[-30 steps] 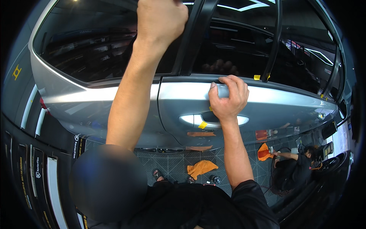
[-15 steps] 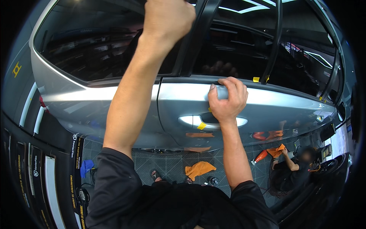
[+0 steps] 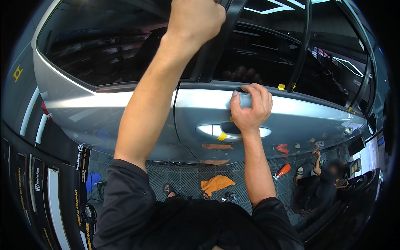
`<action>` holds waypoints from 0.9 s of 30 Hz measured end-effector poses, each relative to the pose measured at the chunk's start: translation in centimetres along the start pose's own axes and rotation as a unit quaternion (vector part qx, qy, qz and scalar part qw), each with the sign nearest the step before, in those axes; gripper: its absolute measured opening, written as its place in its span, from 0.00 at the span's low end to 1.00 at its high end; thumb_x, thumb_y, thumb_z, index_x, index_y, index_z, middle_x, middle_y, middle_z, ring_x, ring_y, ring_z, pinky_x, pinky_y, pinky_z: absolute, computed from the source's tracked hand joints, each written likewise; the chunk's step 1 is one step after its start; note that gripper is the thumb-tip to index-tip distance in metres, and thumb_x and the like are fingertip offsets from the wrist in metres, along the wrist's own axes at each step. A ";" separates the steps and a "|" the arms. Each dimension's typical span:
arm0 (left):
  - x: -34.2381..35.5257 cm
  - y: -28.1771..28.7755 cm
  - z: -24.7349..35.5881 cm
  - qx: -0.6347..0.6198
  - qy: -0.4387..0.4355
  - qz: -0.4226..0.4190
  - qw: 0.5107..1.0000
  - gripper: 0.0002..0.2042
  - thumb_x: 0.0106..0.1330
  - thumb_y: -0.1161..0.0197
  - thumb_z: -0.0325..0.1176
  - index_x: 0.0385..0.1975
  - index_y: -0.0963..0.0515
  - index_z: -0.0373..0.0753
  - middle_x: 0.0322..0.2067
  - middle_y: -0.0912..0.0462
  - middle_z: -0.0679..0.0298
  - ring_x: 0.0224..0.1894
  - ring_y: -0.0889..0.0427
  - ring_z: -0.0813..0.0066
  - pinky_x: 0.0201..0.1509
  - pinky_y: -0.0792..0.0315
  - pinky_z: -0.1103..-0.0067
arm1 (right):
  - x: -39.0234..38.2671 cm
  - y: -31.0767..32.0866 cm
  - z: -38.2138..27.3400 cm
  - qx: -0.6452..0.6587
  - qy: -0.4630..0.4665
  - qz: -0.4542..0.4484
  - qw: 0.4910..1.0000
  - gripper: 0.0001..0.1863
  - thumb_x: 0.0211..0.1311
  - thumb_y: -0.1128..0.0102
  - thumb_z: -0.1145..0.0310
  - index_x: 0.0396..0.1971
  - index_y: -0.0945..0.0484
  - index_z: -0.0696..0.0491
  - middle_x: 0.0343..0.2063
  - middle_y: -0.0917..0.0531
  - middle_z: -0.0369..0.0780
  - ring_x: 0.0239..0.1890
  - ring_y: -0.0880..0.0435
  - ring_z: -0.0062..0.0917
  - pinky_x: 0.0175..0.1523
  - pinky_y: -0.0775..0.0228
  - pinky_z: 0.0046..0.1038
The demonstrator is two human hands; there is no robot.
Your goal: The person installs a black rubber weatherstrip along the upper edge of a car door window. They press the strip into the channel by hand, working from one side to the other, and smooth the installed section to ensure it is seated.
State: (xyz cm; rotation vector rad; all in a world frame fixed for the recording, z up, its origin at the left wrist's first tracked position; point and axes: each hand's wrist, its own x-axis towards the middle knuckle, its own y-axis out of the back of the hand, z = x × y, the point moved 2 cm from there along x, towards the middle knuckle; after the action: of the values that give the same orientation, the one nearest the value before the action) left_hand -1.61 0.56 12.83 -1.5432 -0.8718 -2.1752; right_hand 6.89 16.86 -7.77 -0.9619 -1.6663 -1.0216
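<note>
The side of a silver car (image 3: pixel 125 102) fills the upper part of the view. My left hand (image 3: pixel 198 21) is raised at the top edge, in front of the dark pillar between the side windows. Its fingers curl closed and are partly out of the picture, so what they hold is hidden. My right hand (image 3: pixel 253 109) leans on the car door (image 3: pixel 189 102), just above the door handle (image 3: pixel 208 131). Its fingers are bent toward the window's lower trim, the thumb stands apart, and no object shows in it. A yellow tape piece (image 3: pixel 221 136) sticks to the handle.
An orange cloth (image 3: pixel 217 184) and a small black round item (image 3: pixel 231 196) lie on the tiled floor. An orange bottle (image 3: pixel 283 171) lies to the right. Near it, a person (image 3: pixel 318 185) sits low with one hand raised toward the car. A blue cloth (image 3: pixel 93 181) is at left.
My left hand has shifted to the right across the window pillar. My right hand stays on the door. The seated person's hand has moved up toward the car, and their orange cloth now barely shows.
</note>
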 end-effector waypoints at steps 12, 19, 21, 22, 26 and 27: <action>-9.2 4.8 -1.3 -0.433 0.086 -0.005 0.897 0.21 0.64 0.30 0.21 0.58 0.22 0.26 0.35 0.12 0.61 0.35 0.12 0.79 0.43 0.17 0.84 | 0.7 0.6 -0.5 0.060 -0.052 0.021 0.997 0.13 0.59 0.29 0.60 0.39 0.12 0.53 0.42 0.14 0.41 0.46 0.16 0.33 0.49 0.25 0.38; -13.8 7.6 0.7 -0.587 0.192 -0.090 0.781 0.29 0.63 0.28 0.20 0.65 0.28 0.28 0.35 0.14 0.61 0.37 0.14 0.79 0.42 0.18 0.82 | 3.7 4.4 -7.7 0.466 -0.169 -0.082 0.865 0.17 0.71 0.31 0.67 0.55 0.18 0.57 0.46 0.16 0.38 0.47 0.17 0.22 0.54 0.24 0.26; -14.5 8.3 1.0 -0.570 0.190 -0.088 0.794 0.29 0.64 0.28 0.20 0.65 0.28 0.29 0.36 0.13 0.61 0.37 0.14 0.79 0.42 0.19 0.82 | 4.6 4.9 -9.7 0.529 -0.159 -0.120 0.825 0.18 0.71 0.33 0.70 0.57 0.18 0.57 0.48 0.15 0.40 0.50 0.16 0.22 0.57 0.22 0.26; -14.7 8.7 1.0 -0.574 0.179 -0.085 0.795 0.29 0.64 0.28 0.20 0.65 0.28 0.30 0.36 0.13 0.61 0.37 0.14 0.79 0.43 0.19 0.83 | 5.0 5.2 -10.3 0.537 -0.154 -0.127 0.820 0.17 0.70 0.33 0.70 0.56 0.18 0.57 0.47 0.15 0.39 0.49 0.17 0.21 0.56 0.23 0.25; -15.7 9.9 0.7 -0.499 0.130 -0.097 0.851 0.29 0.63 0.27 0.20 0.66 0.27 0.34 0.37 0.13 0.63 0.38 0.14 0.81 0.43 0.20 0.84 | 5.6 5.4 -11.4 0.547 -0.139 -0.191 0.803 0.13 0.66 0.30 0.74 0.50 0.16 0.59 0.47 0.16 0.39 0.46 0.18 0.19 0.54 0.24 0.24; -15.8 10.1 0.6 -0.490 0.124 -0.095 0.858 0.28 0.63 0.27 0.20 0.65 0.26 0.34 0.37 0.13 0.63 0.38 0.14 0.81 0.43 0.20 0.84 | 5.6 5.4 -11.5 0.545 -0.142 -0.204 0.801 0.12 0.66 0.29 0.75 0.48 0.16 0.59 0.47 0.17 0.39 0.45 0.19 0.19 0.53 0.24 0.23</action>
State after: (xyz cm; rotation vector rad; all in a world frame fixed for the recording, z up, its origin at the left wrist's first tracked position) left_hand 10.43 -7.94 1.12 -1.4811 0.2845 -3.1100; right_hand 13.79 8.94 1.27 0.0466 -2.3112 -0.0050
